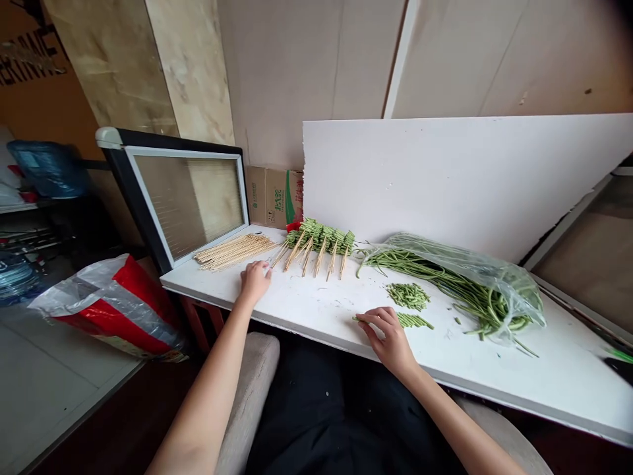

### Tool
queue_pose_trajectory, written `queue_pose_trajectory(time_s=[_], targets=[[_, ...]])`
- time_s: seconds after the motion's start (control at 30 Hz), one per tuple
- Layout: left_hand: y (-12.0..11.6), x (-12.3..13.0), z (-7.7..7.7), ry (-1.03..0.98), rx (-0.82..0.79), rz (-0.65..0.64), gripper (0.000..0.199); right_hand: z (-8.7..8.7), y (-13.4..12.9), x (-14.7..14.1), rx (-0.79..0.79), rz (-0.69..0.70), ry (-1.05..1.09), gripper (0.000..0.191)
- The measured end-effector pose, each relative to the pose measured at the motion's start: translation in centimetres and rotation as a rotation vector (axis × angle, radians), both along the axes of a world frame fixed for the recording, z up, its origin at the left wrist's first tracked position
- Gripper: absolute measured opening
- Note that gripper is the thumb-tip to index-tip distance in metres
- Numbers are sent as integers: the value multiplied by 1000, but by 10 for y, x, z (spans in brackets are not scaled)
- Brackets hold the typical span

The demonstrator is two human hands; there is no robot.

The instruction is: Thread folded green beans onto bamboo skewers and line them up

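Two hands, both mine, reached over a white table [306,307] strewn with green. Between the thumb and forefinger of my right hand [390,335], in a narrow pinch, was a cut bean piece [355,319], its tip poking out to the left, a light hold that probably suited something so slim. Just beside that hand, a row of cut pieces [415,321] lay side by side, likely lined up for easy picking, with a loose pile of cut pieces [408,295] behind it. My left hand [256,282] was curled near the bare sticks [235,251]; whether its fingers held one, I could not tell. Those sticks lay roughly parallel, perhaps to keep them from tangling. Farther back, skewered beans [324,236] were heaped with their stick ends toward me, presumably so that the green parts stacked together. To the right, long beans [420,264] spilled from a clear plastic bag [524,297], well apart from the sticks. A white board [445,171] with a ragged edge stood against the wall behind, next to a carton [270,194] and a framed glass panel [192,198]. On the floor at left slumped a red sack [123,303]; beyond it sat a blue water jug [44,168].
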State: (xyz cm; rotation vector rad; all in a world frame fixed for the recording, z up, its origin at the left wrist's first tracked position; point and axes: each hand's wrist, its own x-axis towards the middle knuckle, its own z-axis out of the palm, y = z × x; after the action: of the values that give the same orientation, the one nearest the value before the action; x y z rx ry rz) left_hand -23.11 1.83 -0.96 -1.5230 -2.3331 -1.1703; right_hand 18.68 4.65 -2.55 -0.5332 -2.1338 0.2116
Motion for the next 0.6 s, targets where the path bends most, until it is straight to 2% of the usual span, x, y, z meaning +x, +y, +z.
queue_pose_trajectory(time_s=[0.13,0.27,0.4,0.6], targets=[[-29,-57,-10,-46,-18,254,31,-7,5,0,21,-47,-30,20],[-52,-95,-27,-88,-42,413,48,-14,11,1,25,-58,-44,20],[-59,-116,-42,-37,-129,447,58,-16,12,3,35,-69,-39,19],[-55,-125,-48,-26,-168,419,44,-13,11,1,54,-78,-31,18]])
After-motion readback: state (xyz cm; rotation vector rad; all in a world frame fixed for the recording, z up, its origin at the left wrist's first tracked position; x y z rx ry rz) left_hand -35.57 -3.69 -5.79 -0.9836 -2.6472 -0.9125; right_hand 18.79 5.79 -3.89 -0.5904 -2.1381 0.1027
